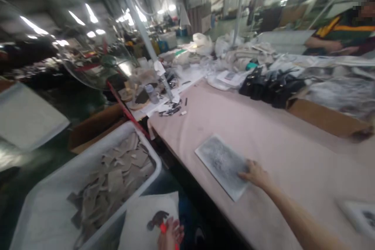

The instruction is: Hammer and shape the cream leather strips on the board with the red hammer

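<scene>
My right hand (255, 174) rests flat on the near corner of a grey speckled board (222, 165) that lies on the pink table (263, 133). My left hand (170, 235) is low at the bottom edge, below table level, gripping a hammer (159, 220) with a red handle and dark head. The hammer head lies over a pale sheet (146, 218) beside the bin.
A white bin (38, 207) of beige scraps stands at the left. A cardboard box (328, 119) and black bags (271, 84) sit across the table. Small tools (172, 109) lie at the far end. Another person (345, 31) works at the back right. A second board (360, 215) lies at the right.
</scene>
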`<act>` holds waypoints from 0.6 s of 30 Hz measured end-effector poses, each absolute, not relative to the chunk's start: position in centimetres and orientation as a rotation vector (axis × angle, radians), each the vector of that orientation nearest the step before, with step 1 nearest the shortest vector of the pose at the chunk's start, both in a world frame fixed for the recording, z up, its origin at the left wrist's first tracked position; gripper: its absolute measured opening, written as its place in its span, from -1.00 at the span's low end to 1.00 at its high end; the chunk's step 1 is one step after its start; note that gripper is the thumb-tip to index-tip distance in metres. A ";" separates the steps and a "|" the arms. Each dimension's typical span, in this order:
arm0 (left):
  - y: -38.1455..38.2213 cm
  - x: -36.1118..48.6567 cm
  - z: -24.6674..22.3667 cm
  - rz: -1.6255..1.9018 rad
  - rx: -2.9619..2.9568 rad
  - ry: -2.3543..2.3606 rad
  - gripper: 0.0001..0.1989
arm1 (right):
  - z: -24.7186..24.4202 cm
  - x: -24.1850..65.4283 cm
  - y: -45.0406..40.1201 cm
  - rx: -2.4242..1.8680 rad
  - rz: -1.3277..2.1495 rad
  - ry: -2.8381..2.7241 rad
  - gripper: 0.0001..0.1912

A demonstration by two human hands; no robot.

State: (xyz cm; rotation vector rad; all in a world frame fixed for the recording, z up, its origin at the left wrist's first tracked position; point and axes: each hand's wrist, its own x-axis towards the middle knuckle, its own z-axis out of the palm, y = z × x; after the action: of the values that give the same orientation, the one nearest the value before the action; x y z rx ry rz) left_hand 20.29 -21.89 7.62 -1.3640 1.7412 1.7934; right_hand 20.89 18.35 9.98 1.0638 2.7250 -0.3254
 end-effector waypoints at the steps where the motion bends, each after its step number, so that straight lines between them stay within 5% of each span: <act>1: -20.9 20.3 7.3 1.801 -1.313 1.674 -0.86 | 9.2 23.0 18.8 1.068 -0.347 2.677 -0.35; 6: -14.3 18.1 7.2 1.826 -0.983 1.703 -0.71 | 7.0 24.2 17.8 1.032 -0.438 2.656 -0.18; 11: -5.9 14.6 8.2 1.838 -0.881 1.675 -0.75 | 10.0 24.1 15.3 0.974 -0.371 2.791 -0.29; 15: 0.5 13.1 10.2 1.861 -0.886 1.572 -0.79 | 12.2 25.7 10.8 0.667 -1.191 2.506 -0.36; 18: 4.3 13.7 12.0 1.881 -0.876 1.534 -0.76 | 11.7 27.8 9.7 0.686 -1.373 2.423 -0.56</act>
State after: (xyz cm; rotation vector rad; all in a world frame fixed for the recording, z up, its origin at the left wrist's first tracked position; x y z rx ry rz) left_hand 13.67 4.30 12.01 -0.8757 1.5342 1.8805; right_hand 27.83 9.75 11.73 0.6863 2.4229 -1.3732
